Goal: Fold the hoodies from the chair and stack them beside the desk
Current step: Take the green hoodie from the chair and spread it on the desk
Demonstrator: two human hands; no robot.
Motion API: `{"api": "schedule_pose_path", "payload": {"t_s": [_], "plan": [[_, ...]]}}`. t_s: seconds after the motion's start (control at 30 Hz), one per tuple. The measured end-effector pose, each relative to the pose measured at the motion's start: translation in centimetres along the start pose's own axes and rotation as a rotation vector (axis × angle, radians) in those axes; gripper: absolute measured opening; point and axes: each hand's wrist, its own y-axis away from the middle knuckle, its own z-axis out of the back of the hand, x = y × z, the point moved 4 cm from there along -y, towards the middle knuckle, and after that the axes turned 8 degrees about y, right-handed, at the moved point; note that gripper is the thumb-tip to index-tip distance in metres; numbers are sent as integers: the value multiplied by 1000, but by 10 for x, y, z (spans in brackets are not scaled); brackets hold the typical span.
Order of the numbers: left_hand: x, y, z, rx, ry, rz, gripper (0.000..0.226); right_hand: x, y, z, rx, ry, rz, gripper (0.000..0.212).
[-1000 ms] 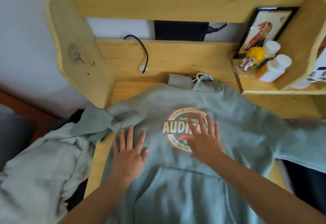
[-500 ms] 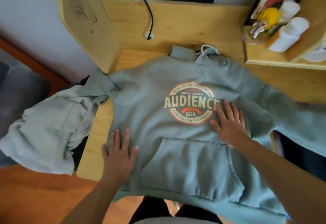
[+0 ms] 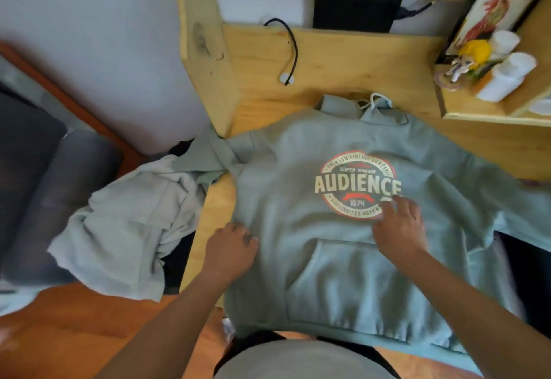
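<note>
Where both palms lay flat on the cloth half a second ago, the left hand (image 3: 231, 249) now curls its fingers at the left edge of the sage-green hoodie (image 3: 298, 229), seemingly gathering fabric, though the pinch itself is hidden. The right hand (image 3: 398, 229) has slid onto the printed logo (image 3: 356, 183), fingers bent and blurred; I cannot tell its grip. The hoodie lies face-up on the wooden desk (image 3: 343, 59), its right sleeve cut off. A pale grey hoodie (image 3: 125, 223) droops beside it.
</note>
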Motion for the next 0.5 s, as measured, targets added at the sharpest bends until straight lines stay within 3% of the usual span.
{"api": "schedule_pose_path", "payload": {"t_s": [0.13,0.23,0.3,0.4,0.5], "plan": [[51,-14,53,140,530,55,19,204,-27,30,-114,-232,334,43],[115,-20,94,71,768,210,20,323,-62,28,46,-255,339,53],[144,-24,120,71,883,266,15,364,-91,21,170,-284,208,68],[157,-29,152,125,1193,317,7,383,-108,17,248,-335,139,57],[166,-31,168,87,1521,245,35,375,-62,23,-2,-235,520,38]]}}
